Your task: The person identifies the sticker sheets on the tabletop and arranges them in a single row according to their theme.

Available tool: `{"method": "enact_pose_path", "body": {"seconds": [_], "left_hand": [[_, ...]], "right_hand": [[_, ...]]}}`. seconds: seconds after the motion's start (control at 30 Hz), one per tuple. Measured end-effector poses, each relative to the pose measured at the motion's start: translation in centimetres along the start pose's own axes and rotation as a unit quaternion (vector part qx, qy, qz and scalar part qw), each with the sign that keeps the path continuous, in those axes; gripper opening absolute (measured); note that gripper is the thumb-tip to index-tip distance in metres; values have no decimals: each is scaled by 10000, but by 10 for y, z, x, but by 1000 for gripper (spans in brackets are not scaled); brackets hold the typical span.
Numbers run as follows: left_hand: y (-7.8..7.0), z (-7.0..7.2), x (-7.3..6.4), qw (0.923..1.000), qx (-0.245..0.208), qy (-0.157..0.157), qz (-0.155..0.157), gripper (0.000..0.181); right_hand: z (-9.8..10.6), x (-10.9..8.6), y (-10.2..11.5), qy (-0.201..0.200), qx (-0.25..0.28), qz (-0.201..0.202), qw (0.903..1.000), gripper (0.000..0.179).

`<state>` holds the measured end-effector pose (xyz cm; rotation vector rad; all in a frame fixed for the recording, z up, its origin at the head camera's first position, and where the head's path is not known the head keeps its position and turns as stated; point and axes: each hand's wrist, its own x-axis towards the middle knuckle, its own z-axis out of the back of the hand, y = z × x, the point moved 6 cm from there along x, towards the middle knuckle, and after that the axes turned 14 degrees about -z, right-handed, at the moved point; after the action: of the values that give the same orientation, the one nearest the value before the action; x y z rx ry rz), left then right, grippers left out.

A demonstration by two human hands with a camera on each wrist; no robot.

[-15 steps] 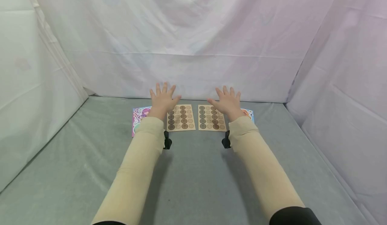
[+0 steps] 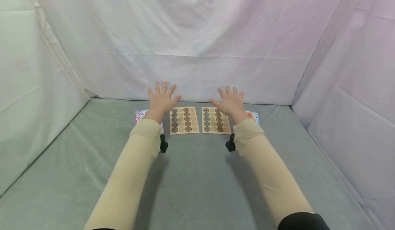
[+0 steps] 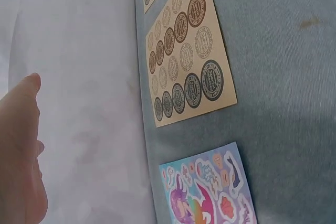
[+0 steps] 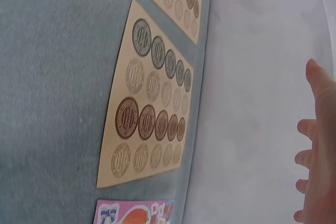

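Observation:
Both of my hands hover over the back of the table, palms down with fingers spread, holding nothing. The left hand [image 2: 162,101] overlaps a colourful mermaid sticker sheet [image 3: 210,187] in the head view and hides much of it. Just to its right lies a tan sheet of round seal stickers [image 2: 184,121] in dark and pale rows. My right hand [image 2: 231,103] partly covers a second tan sticker sheet [image 2: 216,121]. Beyond that wrist, a bright blue and pink sticker sheet [image 4: 134,213] shows only in part. All the sheets lie flat in a row.
A grey cloth [image 2: 197,182] covers the table. White fabric hangs as a back wall [image 2: 197,68], with further curtains on the left [image 2: 37,85] and right [image 2: 348,85]. Small black wrist mounts [image 2: 164,143] sit below the sleeve cuffs.
My left hand has shifted left and slightly up, uncovering more of the left tan sheet's edge. The right hand has drifted a little left and up.

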<state>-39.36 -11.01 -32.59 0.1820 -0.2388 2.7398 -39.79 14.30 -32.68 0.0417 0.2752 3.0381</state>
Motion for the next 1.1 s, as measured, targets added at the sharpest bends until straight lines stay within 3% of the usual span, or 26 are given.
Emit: {"method": "enact_pose_path", "body": {"seconds": [0.27, 0.5, 1.1], "left_hand": [[-1, 6, 0, 9999, 45, 5, -138, 68], [-1, 10, -3, 9996, -190, -147, -177, 68], [7, 14, -21, 9978, -506, -435, -25, 72]], "right_hand": [[4, -6, 16, -47, 89, 67, 9999, 81], [6, -15, 28, 70, 279, 137, 9995, 85], [-6, -35, 54, -417, 616, 474, 9961, 78]]}}
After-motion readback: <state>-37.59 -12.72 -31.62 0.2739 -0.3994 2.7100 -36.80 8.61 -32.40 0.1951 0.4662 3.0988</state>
